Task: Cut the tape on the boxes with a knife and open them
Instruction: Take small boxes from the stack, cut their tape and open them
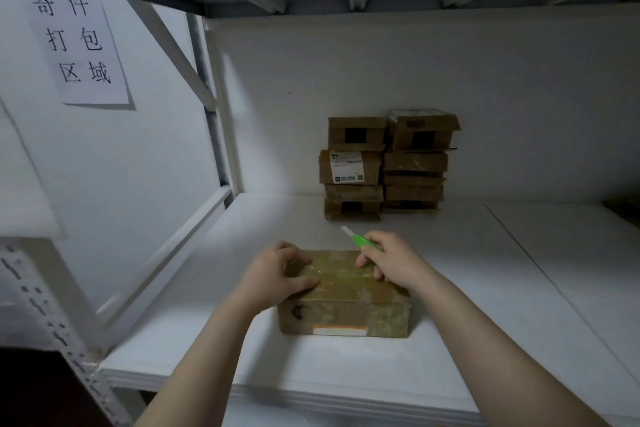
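Head view | taped cardboard box [346, 291] flat on white shelf [485, 288], near me | my left hand [277, 274] clamps its top-left edge; my right hand [391, 260] grips the green utility knife [358, 239] | likely light, stiff; glossy tape slippery, so I hold edges

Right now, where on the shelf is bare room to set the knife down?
Bare: shelf board right of the taped box, and left of it toward the frame. Crowded: the strip between that box and the stacked boxes, where the right hand holds the green knife.
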